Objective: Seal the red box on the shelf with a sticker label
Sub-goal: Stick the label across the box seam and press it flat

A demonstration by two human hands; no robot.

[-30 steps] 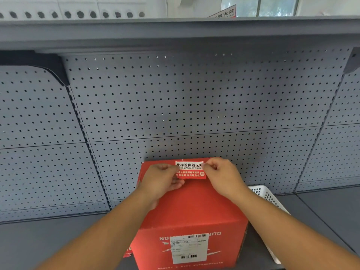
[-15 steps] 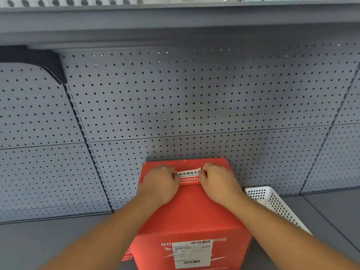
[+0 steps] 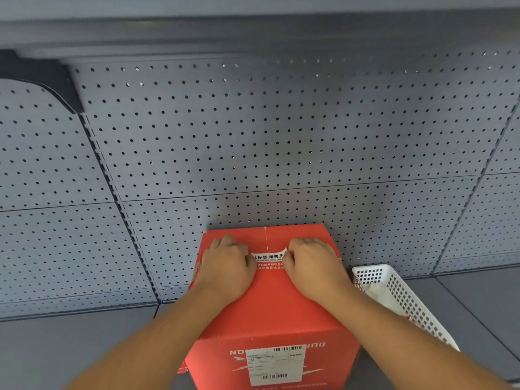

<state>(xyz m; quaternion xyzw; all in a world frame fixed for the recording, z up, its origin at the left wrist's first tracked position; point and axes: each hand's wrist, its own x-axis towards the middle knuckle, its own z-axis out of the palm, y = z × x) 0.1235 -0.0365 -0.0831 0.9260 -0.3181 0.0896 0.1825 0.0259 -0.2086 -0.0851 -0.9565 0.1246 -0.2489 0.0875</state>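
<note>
Applying the seal. The red box (image 3: 270, 294) stands on the grey shelf (image 3: 84, 342), its far edge close against the pegboard (image 3: 281, 136), with a white basket (image 3: 399, 299) just beside it on the right. The sticker label (image 3: 268, 259) lies across the centre seam (image 3: 265, 237) of the top flaps, near the far edge of the box.

The left hand (image 3: 226, 266) and right hand (image 3: 313, 264) rest knuckles-up on the lid, one at each end of the label. The fingers are curled under, so each grip reads as closed down onto an end of the label, pressing it to the cardboard; whether the fingertips pinch the ends or only press on them cannot be told. Only the middle strip of the label, with its white band of print, shows between the two hands.

To do this step well, the label should probably be kept taut and square to the seam, with equal lengths on each flap, and pressure should run from the centre outward so no fold forms. The top right corner of the label appears slightly lifted and likely needs a firm rub. The seam stays visible beyond the label, toward the pegboard.
</note>
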